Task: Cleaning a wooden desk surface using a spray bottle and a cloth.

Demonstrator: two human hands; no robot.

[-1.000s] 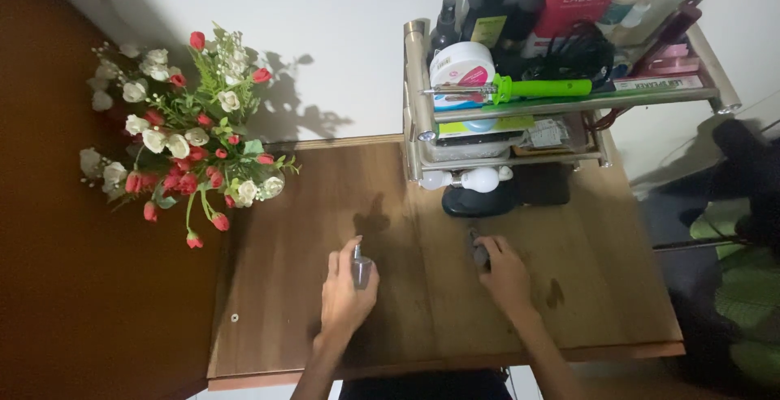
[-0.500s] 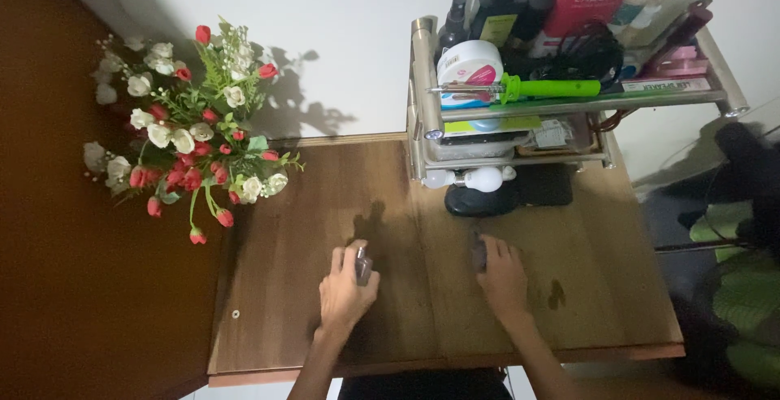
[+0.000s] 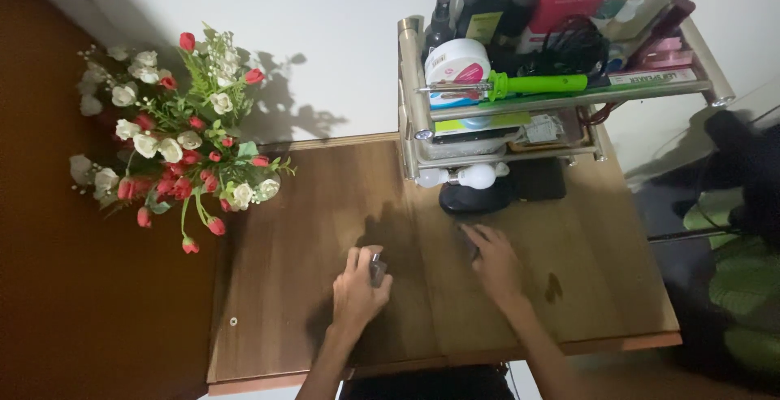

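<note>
Resting on the wooden table (image 3: pixel 284 229), nearer the person than the metal rack (image 3: pixel 504 115): left hand (image 3: pixel 357 290) curled around a small grey object (image 3: pixel 378 268); right hand (image 3: pixel 491 258) covering something, grip indiscernible. Advisable: keep both holds steady, low.

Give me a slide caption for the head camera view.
Two hands on a wooden table: left hand holds a small grey object, right hand rests beside a rack.
</note>
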